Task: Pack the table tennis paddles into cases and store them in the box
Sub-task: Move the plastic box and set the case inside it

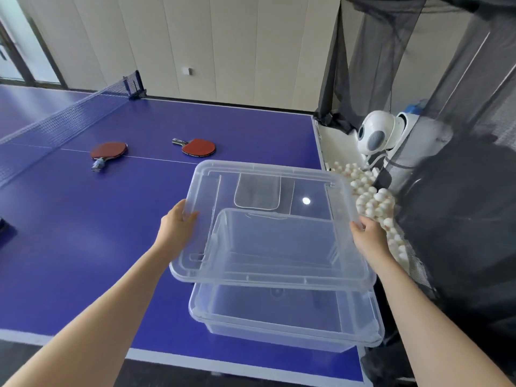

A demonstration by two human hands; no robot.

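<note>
**Holding the Lid Above the Open Box**

Some things were hard to read. Through the clear lid (pixel 205 180) a greyish pouch shape (pixel 257 192) with a pale outline lay on the counter (pixel 83 233). Whether it was a case I could not tell. A small white round spot (pixel 306 201) also showed through the lid, either a ball or a glare. At the left border a dark object (pixel 4 226) was cut off by the frame. Some fingers of both grips were hidden under the lid's rim.

By count there were one lid, one box (pixel 279 329), two paddles, one net (pixel 55 118), one white ball machine (pixel 377 132), and a heap of white balls (pixel 374 203) too many to count.

The left grip (pixel 178 222) was closed round the left edge of the lid, thumb on top. The right grip (pixel 368 236) held the right edge. The lid hung above the box without touching it and was shifted toward the far side.

The box stood open at the near right corner of the counter. The left paddle (pixel 109 150) and the right paddle (pixel 198 147) lay red side up farther away, well apart from each other. The left one was near the net.
</note>
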